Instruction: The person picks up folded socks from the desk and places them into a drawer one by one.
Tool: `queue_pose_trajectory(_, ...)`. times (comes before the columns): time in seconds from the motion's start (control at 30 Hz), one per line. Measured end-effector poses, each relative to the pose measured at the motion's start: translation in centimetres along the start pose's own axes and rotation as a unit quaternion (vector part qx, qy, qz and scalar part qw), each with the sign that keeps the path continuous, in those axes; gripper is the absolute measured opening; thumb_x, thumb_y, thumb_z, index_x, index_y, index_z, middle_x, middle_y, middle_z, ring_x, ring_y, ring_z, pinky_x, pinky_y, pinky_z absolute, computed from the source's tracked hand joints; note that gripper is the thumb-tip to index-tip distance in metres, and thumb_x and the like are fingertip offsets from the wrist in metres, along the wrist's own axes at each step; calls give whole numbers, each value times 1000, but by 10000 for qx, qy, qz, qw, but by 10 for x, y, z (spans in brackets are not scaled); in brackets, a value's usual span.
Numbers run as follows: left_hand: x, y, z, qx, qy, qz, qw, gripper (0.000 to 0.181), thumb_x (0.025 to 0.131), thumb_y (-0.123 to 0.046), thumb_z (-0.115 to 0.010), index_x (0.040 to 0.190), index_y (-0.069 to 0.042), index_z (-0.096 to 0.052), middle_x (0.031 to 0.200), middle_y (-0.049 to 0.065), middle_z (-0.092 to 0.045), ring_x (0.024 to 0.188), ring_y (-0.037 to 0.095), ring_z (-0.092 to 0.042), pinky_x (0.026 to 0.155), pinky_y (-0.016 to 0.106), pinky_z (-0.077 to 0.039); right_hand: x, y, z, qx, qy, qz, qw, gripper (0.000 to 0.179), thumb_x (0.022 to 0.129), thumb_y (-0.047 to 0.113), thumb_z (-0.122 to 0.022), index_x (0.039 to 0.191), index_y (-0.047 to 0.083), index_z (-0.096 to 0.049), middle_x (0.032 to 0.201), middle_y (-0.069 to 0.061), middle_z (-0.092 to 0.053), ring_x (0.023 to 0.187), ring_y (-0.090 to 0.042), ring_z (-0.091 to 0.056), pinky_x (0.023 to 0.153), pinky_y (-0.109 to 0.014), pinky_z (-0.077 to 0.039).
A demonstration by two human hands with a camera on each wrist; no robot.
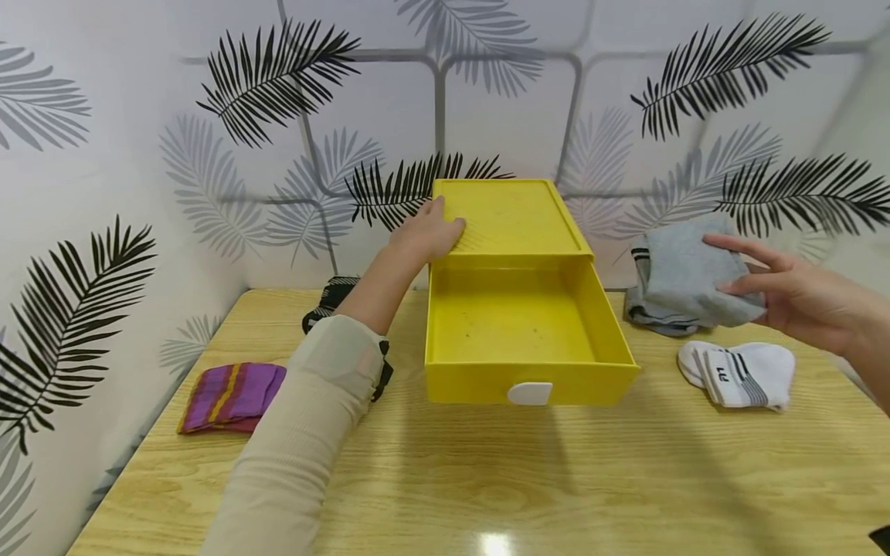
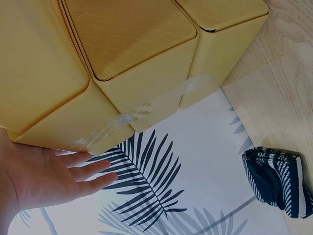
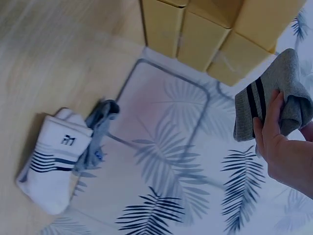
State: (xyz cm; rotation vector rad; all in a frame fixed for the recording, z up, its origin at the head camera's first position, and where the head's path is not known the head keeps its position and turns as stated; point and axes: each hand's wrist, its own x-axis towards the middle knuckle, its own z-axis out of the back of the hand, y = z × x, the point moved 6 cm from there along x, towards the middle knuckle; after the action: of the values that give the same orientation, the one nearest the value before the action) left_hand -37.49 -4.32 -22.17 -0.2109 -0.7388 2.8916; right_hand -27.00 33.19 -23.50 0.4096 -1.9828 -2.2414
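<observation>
A yellow box stands on the table, its drawer pulled out with nothing in it. My left hand rests on the box's upper left edge; in the left wrist view its fingers extend straight beside the box. My right hand pinches a folded grey sock, raised at the right. Its dark stripes show in the right wrist view, on the sock. Another grey sock lies on the table, partly hidden behind the held one.
Folded white socks with dark stripes lie at the right. Purple socks with a yellow stripe lie at the left. Behind the left forearm is a black-and-white patterned sock. A leaf-printed backdrop rises behind the table.
</observation>
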Motion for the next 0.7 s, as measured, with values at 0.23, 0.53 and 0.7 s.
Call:
queue_pose_trajectory(0.23,2,2,-2,34,-12,14,10000,65,97,-47,-25,149,-17,0,153,5,1,137,31,-3,108,48,-8,-9,22,-21,-320,83,13,9995,59,97,1,-42,134,47,-39,144,16,29,115,-19,-27,73,-28,-44)
queue_pose_trajectory(0.53,0,0,-1,16,-88,-39,10000,64,98,-45,-26,149,-17,-2,153,6,0,137,32,-4,107,48,-10,-12,41,-73,471,1076,266,9927,57,96,-5,-39,135,35,-46,143,12,29,76,-8,-44,53,-21,-39)
queue_pose_trajectory(0.7,0,-1,-1,3,-87,-37,10000,64,98,-45,-26,149,-17,-1,153,6,0,137,31,-3,108,47,-9,-8,43,-103,869,1446,-46,9857,57,95,-5,-42,137,33,-45,146,1,22,77,-13,-53,60,-26,-48)
